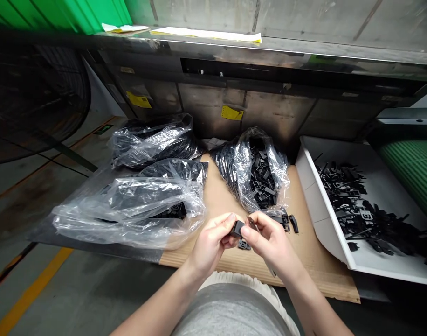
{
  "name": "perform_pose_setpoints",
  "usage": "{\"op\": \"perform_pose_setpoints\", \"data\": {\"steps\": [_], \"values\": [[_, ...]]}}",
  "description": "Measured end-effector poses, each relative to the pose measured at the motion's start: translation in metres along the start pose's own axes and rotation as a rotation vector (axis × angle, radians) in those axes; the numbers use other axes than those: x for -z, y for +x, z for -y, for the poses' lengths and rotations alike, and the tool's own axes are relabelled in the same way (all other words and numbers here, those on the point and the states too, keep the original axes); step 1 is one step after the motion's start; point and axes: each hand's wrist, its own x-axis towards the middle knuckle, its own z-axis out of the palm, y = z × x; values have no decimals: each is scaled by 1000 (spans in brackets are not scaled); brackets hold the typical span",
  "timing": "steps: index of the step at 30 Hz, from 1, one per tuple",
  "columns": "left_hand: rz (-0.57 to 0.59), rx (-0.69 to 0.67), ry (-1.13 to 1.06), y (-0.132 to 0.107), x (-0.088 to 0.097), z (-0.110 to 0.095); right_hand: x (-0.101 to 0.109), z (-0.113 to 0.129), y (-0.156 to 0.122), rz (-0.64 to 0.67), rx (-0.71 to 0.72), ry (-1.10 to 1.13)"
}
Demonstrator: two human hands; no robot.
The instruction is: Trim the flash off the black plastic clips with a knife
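Note:
My left hand point(213, 240) pinches a small black plastic part point(237, 228) between thumb and fingers. Close against it, my right hand point(269, 238) is closed round a slim metal tool point(271, 269), whose tip shows above the thumb and whose other end sticks out below the palm; its exact kind is unclear. The right thumb is at the black part's edge. Beneath the hands, another black part point(244, 244) lies on the cardboard sheet point(213, 186). More loose black pieces point(293, 224) lie just beyond my right hand.
An open clear bag point(262, 177) of black parts stands ahead. Two more plastic bags, one nearer point(143, 200) and one farther point(154, 140), lie left. A white tray point(325, 205) of black pieces is right, beside a green conveyor belt point(409, 163). A metal machine wall point(206, 102) closes the back.

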Motion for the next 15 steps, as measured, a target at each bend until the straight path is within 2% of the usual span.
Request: {"op": "perform_pose_setpoints", "data": {"steps": [4, 6, 8, 11, 13, 15], "values": [[7, -2, 86, 0, -2, 3, 2, 1, 6, 49, -69, 80], [17, 2, 153, 0, -3, 4, 3, -1, 7, 26, -80, 93], [14, 10, 253, -2, 4, 2, 6, -6, 5, -11, -86, 99], [-98, -8, 482, -6, 40, -8, 14, -23, -3, -81, -124, 95], [-275, -49, 669, -12, 77, -18, 20, -39, -11, -146, -183, 71], [-452, -72, 842, -19, 113, -27, 21, -56, -17, -127, -234, 17]]}}
